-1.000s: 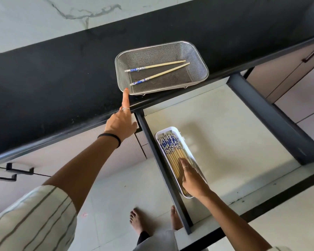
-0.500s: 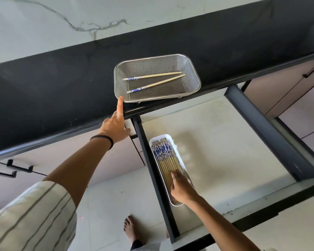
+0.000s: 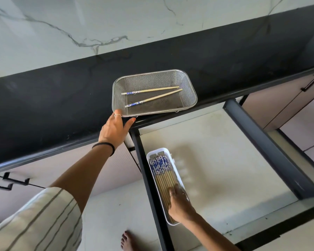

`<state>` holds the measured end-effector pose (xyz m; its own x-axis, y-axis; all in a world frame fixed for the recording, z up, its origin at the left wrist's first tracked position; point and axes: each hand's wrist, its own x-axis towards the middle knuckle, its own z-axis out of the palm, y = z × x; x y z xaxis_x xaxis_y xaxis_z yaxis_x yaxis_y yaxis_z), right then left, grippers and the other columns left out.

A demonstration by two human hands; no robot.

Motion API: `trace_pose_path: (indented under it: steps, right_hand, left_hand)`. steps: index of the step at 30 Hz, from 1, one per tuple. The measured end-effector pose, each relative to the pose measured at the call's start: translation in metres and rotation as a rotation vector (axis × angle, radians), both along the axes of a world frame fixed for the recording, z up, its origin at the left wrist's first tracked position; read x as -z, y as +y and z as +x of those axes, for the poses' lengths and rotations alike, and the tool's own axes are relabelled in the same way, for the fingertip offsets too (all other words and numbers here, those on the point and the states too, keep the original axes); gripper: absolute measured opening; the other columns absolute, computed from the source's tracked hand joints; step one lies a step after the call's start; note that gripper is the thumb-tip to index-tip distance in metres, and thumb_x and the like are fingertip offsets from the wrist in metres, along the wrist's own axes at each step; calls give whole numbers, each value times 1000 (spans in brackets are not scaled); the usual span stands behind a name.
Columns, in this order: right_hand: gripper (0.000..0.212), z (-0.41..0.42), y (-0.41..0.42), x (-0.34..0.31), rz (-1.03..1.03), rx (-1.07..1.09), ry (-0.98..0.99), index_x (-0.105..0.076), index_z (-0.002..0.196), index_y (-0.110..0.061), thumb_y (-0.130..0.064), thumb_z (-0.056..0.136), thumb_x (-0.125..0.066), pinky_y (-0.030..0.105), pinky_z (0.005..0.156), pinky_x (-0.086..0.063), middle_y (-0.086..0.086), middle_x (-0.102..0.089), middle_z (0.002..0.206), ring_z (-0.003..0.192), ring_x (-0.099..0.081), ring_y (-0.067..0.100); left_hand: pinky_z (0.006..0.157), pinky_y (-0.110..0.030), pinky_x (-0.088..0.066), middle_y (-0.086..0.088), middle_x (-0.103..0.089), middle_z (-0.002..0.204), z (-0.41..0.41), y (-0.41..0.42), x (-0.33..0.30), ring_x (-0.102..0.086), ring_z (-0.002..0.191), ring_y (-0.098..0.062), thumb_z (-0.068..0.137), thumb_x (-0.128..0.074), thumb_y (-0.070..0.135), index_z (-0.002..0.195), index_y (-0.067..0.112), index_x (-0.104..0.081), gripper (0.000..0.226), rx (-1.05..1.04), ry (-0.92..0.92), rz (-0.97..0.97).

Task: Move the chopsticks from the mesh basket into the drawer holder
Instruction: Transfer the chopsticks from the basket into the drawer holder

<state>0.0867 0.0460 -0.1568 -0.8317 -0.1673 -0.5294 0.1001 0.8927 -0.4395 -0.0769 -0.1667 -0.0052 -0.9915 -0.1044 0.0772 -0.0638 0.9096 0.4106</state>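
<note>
On the black worktop (image 3: 43,105) front edge, mesh basket (image 3: 190,95) holding two chopsticks (image 3: 152,90), left hand (image 3: 114,129) open, fingers touching basket's near-left corner, drawer (image 3: 225,160) open below, white holder (image 3: 149,156) along its left side, full of chopsticks, right hand (image 3: 179,205) flat, open on them.

Black countertop (image 3: 53,98) under a veined marble wall (image 3: 62,24) — cabinet handles (image 3: 9,182) and tiled floor (image 3: 105,211) below.

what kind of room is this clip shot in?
Most likely a home kitchen. A dark stone countertop runs under a marble-look wall, with handled cabinets below. An open drawer holds a white holder packed with chopsticks, and a mesh basket with two more sits on the counter.
</note>
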Motion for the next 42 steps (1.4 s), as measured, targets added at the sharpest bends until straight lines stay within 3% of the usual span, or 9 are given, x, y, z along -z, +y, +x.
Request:
trace_pose_path:
  steps: [4, 9, 15, 20, 28, 33, 36, 42]
  right_hand:
    - [67, 3, 1, 2, 0, -38, 33, -20, 148, -7, -1, 85, -40, 36, 122, -15, 14, -11, 159, 147, -12, 29]
    - [69, 4, 2, 3, -1, -82, 73, -19, 149, -11, 1, 84, -39, 36, 122, -13, 12, -3, 161, 149, -8, 27]
    - [61, 6, -1, 2, 4, -174, 80, -37, 143, -22, 1, 86, -37, 37, 122, -14, 4, 4, 162, 149, -6, 27]
    - [58, 3, -2, -1, 36, -205, 67, -41, 141, -20, 1, 87, -37, 42, 121, -8, -1, 4, 162, 149, -5, 28]
    - [48, 2, -1, -4, -16, -175, 75, -54, 127, -14, 3, 87, -36, 37, 120, -7, -2, 4, 162, 150, -2, 22]
    - [52, -4, 1, -4, -60, -174, 68, -46, 137, -13, 3, 89, -35, 30, 120, -8, -2, -3, 162, 149, -5, 16]
    - [58, -3, 1, -4, -56, -129, 59, -36, 145, -19, -2, 90, -35, 30, 121, -14, 5, 1, 162, 149, -6, 21]
    - [63, 4, -5, -6, 27, -90, 16, -22, 149, -28, -6, 91, -34, 37, 121, -7, 15, 8, 160, 149, -5, 29]
  left_hand:
    - [76, -46, -48, -20, -63, 108, -7, 6, -1, -60, 95, -41, 95, -42, 51, 116, 3, -47, 53, -58, 63, -160]
    - [74, -44, -48, -19, -64, 100, -11, 12, -2, -62, 92, -39, 94, -40, 53, 118, 1, -49, 58, -50, 88, -270]
    - [74, -46, -49, -20, -65, 101, -15, 14, -7, -61, 100, -41, 94, -42, 52, 116, 1, -51, 55, -37, 109, -276]
    - [67, -43, -48, -20, -63, 99, -22, 14, -11, -62, 86, -40, 93, -40, 55, 109, 3, -51, 55, -59, 116, -259]
    - [73, -47, -51, -21, -60, 110, -33, 12, -7, -61, 97, -40, 95, -40, 53, 121, 1, -45, 59, -156, 52, -117]
    - [70, -44, -53, -18, -61, 108, -34, 4, -2, -63, 90, -37, 96, -42, 49, 118, 5, -43, 50, -107, 56, 6]
    - [72, -43, -53, -16, -62, 109, -34, -2, 0, -63, 92, -36, 95, -45, 47, 117, 8, -40, 45, -67, 28, 92]
    - [72, -36, -52, -18, -66, 103, -33, -13, 6, -66, 82, -30, 94, -49, 46, 146, 16, -15, 70, 6, -105, 114]
